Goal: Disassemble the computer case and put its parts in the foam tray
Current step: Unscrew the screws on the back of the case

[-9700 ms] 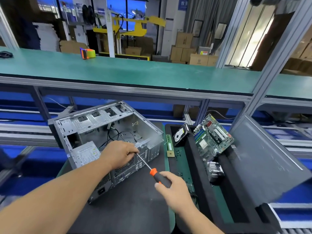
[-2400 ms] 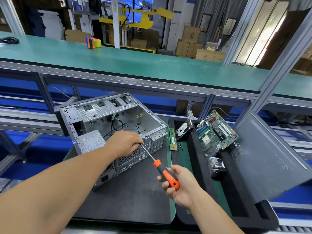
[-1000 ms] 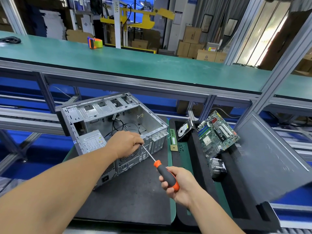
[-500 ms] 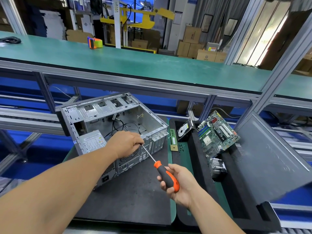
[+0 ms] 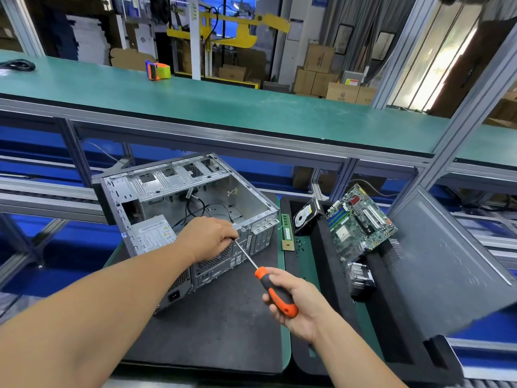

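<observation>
Sheet-metal computer case (image 5: pixel 179 208), boxy and dull silver, lies open-side-up on a dark grey mat (image 5: pixel 223 326), its rear panel of punched vent holes and slot covers facing the person. Inside, thin black cables (image 5: pixel 195 211) loop across the bare floor and a grey power supply (image 5: pixel 152 236) with a white label sits in the near corner. The left hand (image 5: pixel 209 238) rests on the case's rear rim, fingers curled over the edge just where the thin steel shaft of a screwdriver (image 5: pixel 275 292) meets the metal. The right hand (image 5: pixel 296 303) is wrapped around the tool's chunky orange and black handle, gripping it firmly. Just right of the mat stands the black foam tray (image 5: pixel 324 264), soft-edged with deep cut pockets: a hard drive (image 5: pixel 303 217) stands tilted in one, a green motherboard (image 5: pixel 361 222) leans beside it, a finned metal heatsink (image 5: pixel 361 278) lies below that, and a narrow green memory stick (image 5: pixel 286 232) lies flat along the tray's left edge. A flat grey side panel (image 5: pixel 444 261) leans at the far right
</observation>
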